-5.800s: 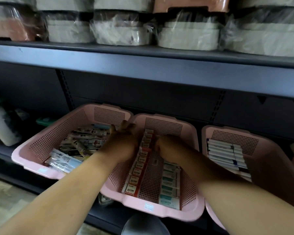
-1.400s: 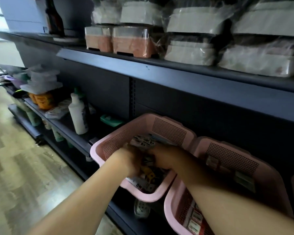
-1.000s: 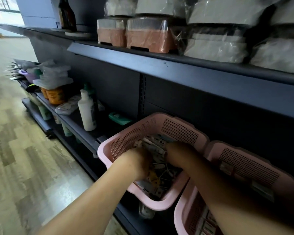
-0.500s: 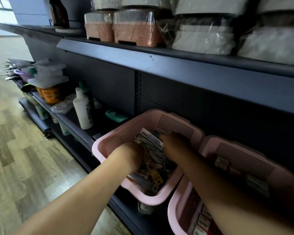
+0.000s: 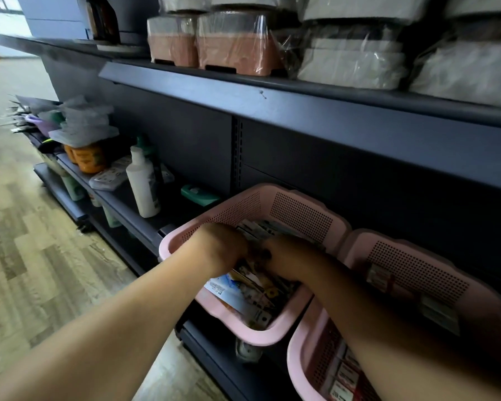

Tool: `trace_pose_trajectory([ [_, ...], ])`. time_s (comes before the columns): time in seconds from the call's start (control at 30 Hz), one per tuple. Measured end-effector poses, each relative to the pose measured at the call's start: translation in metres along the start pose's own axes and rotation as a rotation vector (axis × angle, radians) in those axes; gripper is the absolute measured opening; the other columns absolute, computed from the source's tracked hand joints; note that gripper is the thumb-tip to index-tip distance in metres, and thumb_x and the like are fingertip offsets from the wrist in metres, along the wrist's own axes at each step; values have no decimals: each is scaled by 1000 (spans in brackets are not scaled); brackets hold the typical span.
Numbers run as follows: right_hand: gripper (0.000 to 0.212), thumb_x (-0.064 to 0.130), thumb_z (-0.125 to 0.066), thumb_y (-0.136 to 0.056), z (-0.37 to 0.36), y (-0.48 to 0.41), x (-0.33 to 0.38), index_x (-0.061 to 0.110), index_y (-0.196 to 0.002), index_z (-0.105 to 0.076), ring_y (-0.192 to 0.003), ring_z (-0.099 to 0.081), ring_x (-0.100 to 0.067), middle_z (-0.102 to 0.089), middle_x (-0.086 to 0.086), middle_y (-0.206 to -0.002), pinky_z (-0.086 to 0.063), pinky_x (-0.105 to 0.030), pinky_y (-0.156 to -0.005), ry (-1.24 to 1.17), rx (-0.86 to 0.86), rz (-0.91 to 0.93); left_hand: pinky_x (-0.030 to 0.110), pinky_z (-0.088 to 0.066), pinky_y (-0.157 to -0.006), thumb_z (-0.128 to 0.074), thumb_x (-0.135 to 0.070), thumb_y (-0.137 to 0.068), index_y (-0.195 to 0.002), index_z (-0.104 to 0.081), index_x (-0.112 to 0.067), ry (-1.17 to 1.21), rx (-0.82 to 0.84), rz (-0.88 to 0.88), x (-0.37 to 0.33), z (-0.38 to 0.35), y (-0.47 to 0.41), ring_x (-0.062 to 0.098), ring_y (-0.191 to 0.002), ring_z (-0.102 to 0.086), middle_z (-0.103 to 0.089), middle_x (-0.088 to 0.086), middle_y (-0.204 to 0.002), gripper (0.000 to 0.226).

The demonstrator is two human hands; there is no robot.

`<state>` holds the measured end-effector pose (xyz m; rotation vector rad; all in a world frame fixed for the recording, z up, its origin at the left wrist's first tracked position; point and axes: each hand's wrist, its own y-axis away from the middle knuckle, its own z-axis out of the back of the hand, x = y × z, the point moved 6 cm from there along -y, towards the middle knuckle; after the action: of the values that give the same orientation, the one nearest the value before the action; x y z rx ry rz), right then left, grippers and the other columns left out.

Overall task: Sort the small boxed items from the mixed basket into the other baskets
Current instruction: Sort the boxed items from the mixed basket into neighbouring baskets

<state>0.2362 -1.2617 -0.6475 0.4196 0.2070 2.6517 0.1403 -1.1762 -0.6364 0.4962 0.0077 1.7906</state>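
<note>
The mixed pink basket (image 5: 237, 206) sits tilted on the lower shelf and holds a jumble of small boxed items (image 5: 243, 293). Both my hands reach down into it, side by side and nearly touching. My left hand (image 5: 217, 250) has its knuckles up and its fingers curled down into the pile. My right hand (image 5: 287, 259) is just right of it, thumb toward the left hand. Their fingertips are buried among the boxes, so any grip is hidden. A second pink basket (image 5: 417, 273) stands to the right with neat rows of boxes (image 5: 344, 377).
A dark shelf edge (image 5: 272, 102) juts out above the baskets, carrying wrapped containers (image 5: 237, 44). Left along the lower shelf stand a white bottle (image 5: 142, 183), a green case (image 5: 198, 195) and orange jars (image 5: 88, 159). Wooden floor (image 5: 41, 256) lies at the left.
Since 5.8 s ago both hands went from the middle basket to the mixed basket on the left. In the last half second they drew together over the pile.
</note>
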Motion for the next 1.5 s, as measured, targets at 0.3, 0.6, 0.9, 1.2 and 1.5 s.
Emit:
trace_pose_trajectory([
  [0.3,29,46,-64,-92,-7,3,6,32,-117,-65,-103,-63,-20,-67,2,-115,-48,-30,-80,-10,47,58,28,-54,-91,-51,-17,-103,-147,-54,-21,171,14,62,2,0,9,24,-124,-62,-61,2,-142,44],
  [0.6,40,41,-58,-96,8,-9,0,27,-133,-61,-119,-57,-28,-54,-3,-139,-50,-40,-97,1,-159,-7,39,-42,-116,-50,-29,-104,-152,-51,-25,232,173,44,-4,-18,4,26,-140,-50,-51,3,-154,49],
  [0.9,45,28,-48,-103,-23,-38,-24,17,-146,-47,-133,-48,-26,-39,-8,-156,-40,-37,-110,202,39,-120,35,-39,-116,-56,-51,-102,-157,-42,-25,415,199,116,-9,-14,17,25,-142,-47,-48,4,-157,63],
  [1.2,86,60,-55,-93,-14,-39,-35,31,-161,-10,-149,-24,-32,-11,-4,-168,-27,-47,-119,152,124,-145,45,-24,-126,-45,-70,-99,-165,-23,-31,277,291,7,-16,-25,11,30,-154,-30,-31,5,-168,80],
  [1.5,81,69,-48,-90,-6,-53,-44,30,-157,-25,-140,-36,-37,-24,-10,-162,-38,-54,-111,61,-12,-260,42,-24,-125,-45,-65,-102,-165,-23,-30,276,251,22,-16,-15,16,29,-154,-29,-29,5,-169,75],
])
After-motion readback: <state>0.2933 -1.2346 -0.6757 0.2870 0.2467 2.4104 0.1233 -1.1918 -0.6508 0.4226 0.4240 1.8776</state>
